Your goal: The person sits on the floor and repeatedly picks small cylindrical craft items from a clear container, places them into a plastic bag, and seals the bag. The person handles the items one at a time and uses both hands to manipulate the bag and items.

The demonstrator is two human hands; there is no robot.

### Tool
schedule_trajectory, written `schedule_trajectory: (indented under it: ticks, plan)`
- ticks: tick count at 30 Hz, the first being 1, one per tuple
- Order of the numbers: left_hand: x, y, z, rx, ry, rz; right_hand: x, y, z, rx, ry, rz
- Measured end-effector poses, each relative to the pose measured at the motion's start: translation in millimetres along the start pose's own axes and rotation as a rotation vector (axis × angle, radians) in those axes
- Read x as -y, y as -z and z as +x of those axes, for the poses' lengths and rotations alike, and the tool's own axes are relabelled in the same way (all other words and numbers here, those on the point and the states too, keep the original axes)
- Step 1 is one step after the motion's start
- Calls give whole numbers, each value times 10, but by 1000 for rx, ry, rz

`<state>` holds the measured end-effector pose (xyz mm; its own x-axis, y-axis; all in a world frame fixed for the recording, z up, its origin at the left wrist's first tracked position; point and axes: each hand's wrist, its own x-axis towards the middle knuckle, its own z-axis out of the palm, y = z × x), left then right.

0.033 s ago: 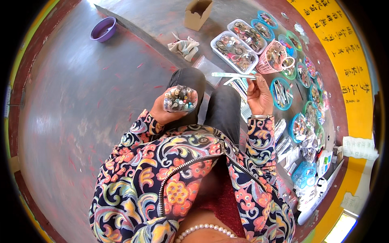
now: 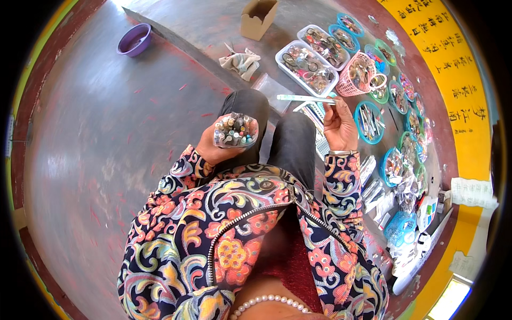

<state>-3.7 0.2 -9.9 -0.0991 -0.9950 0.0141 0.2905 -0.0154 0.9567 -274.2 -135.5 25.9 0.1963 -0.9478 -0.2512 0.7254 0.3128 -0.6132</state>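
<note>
While the pink basket [image 2: 358,77] is taken as the landmark, the scene is laid out as follows.

Left hand: the left hand [image 2: 216,146] is raised over the dark-trousered knees, well to the left of and below the pink basket; its grip is clamped around a clear bundle of small bottles [image 2: 235,130].

Bundle: the small bottles are held upright, their many-coloured caps seen from above, packed tightly inside clear wrapping.

Right hand: the right hand [image 2: 340,125] is held just below the pink basket; its grip is pinched together on one end of a long pale strip [image 2: 305,98].

Strip: it is held roughly level, pointing leftward from the fingertips, below and left of the pink basket.

White trays: two oblong white trays [image 2: 306,68] of small metal items are set just left of the pink basket on the floor.

Round tubs: teal-rimmed tubs [image 2: 369,121] of small wares are lined up right of and below the pink basket.

Cardboard box: a small open box [image 2: 257,18] is seen up and left of the pink basket.

Purple bowl: a bowl [image 2: 134,40] is placed far left of the pink basket.

Cloth: a crumpled pale cloth [image 2: 241,60] is left between box and trays.
</note>
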Motion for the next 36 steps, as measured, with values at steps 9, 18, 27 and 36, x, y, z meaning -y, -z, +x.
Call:
schedule_trajectory:
  ticks: [9,18,27,36]
  plan:
    - [91,51,53,115,-94,57,141,395,103,-109,91,-22]
    - [203,150,-67,-80,-25,111,152,1774,160,-468,111,-233]
    - [229,168,-91,-98,5,234,-530,2805,158,-607,-193,-391]
    - [202,134,-58,-112,5,243,-689,2639,561,-663,-266,-567]
